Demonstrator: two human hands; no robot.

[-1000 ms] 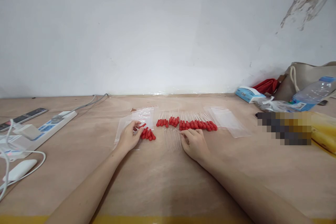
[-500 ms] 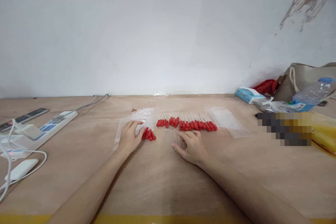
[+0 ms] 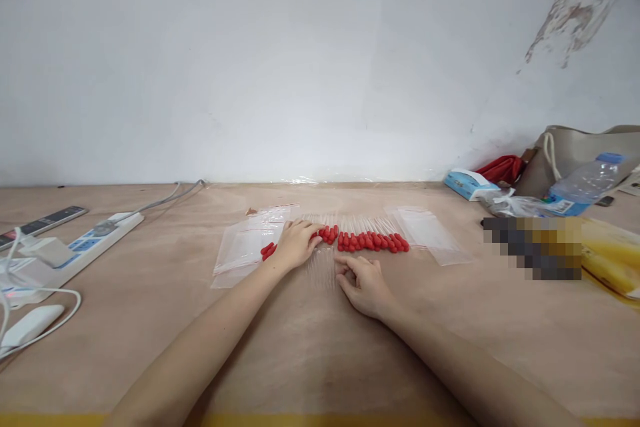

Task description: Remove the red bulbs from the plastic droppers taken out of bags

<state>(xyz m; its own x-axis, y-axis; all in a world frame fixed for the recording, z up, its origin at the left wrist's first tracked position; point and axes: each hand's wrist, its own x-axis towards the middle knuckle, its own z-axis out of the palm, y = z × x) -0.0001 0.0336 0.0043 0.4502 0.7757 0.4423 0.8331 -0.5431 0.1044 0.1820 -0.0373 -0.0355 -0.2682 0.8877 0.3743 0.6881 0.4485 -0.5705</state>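
My left hand (image 3: 299, 244) reaches over the left part of a row of red bulb-shaped pieces (image 3: 373, 241), most with thin pale stems pointing toward the wall. Red shows between its thumb and fingertips, which close around a red bulb-shaped piece. My right hand (image 3: 365, 284) rests on the table just in front of the row, fingers curled and thumb drawn close to them; anything in that pinch is too small to make out. Thin clear sticks (image 3: 320, 272) lie between the hands. A few loose red pieces (image 3: 267, 251) lie left of my left hand, partly hidden by it.
Clear zip bags lie at the left (image 3: 233, 250) and right (image 3: 434, 233) of the row. A power strip (image 3: 100, 240) with cables is on the left. A tissue pack (image 3: 470, 183), plastic bottle (image 3: 587, 183) and yellow package (image 3: 613, 260) are on the right.
My left hand has moved right, from the loose red pieces to the row's left part. My right hand's thumb and fingers have drawn closer together.
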